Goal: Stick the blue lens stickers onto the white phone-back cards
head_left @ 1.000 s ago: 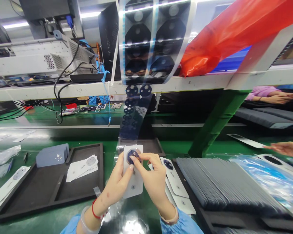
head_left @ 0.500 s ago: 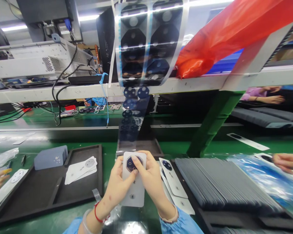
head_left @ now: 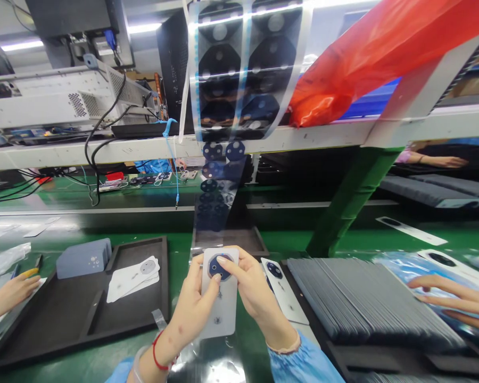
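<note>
While the left hand (head_left: pixel 191 303) grips the white phone back cover (head_left: pixel 219 298) above the green belt (head_left: pixel 104 361), the right hand (head_left: pixel 249 287) pinches its dark lens sticker (head_left: pixel 219 266); a slipping thumb could seat it crooked.

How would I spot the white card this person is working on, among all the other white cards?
Start at the green bench and find the long clear film strip hanging down the middle. At its lower end, the left hand and right hand hold one white card upright. Unlike the cards lying flat, it is lifted off the bench.
</note>
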Demonstrator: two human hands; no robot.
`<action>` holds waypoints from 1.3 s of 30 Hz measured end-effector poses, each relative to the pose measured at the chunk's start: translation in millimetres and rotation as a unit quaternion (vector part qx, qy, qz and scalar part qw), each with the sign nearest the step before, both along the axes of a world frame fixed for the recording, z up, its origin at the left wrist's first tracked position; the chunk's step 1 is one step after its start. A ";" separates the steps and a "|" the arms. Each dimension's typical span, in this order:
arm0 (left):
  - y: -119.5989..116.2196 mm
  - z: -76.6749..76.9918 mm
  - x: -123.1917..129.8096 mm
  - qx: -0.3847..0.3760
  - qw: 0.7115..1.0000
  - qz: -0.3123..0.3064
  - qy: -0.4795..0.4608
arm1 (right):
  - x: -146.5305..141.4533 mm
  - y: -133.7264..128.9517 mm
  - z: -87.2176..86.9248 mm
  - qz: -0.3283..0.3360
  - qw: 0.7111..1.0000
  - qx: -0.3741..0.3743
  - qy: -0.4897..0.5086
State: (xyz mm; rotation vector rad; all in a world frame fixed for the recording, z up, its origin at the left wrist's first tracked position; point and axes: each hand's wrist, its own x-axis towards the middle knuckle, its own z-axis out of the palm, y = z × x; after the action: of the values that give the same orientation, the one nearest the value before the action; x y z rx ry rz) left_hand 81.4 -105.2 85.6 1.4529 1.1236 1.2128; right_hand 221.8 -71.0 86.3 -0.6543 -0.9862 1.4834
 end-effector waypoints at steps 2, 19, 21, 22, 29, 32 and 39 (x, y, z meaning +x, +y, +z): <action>0.0 -1.1 -0.2 -0.008 1.000 -0.009 -0.005 | -1.9 2.1 -2.3 0.002 1.000 -0.007 0.010; -7.1 17.7 -14.2 -0.069 0.983 -0.149 -0.079 | 17.0 3.5 2.1 0.072 0.988 0.080 -0.108; 3.9 16.7 -28.6 -0.044 0.990 -0.134 0.016 | 25.7 9.1 2.9 0.008 0.989 0.065 -0.131; 13.0 15.0 -41.1 -0.027 0.992 -0.096 0.078 | 34.4 12.9 3.1 -0.030 0.988 0.057 -0.139; 88.3 -33.5 -169.2 -0.101 0.859 0.174 0.470 | 124.8 59.3 -28.1 -0.206 0.903 0.001 -0.376; 98.9 -61.8 -196.0 -0.170 0.811 0.182 0.529 | 135.5 82.1 -57.4 -0.194 0.879 -0.026 -0.435; 106.7 -86.0 -209.9 -0.196 0.788 0.134 0.568 | 113.7 107.4 -89.6 -0.255 0.849 0.003 -0.463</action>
State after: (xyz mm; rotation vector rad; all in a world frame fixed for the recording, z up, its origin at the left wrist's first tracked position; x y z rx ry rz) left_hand -128.4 1.5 -0.4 1.7042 2.2761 0.0697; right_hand 335.5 36.3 -3.4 -1.5694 -1.3739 0.6391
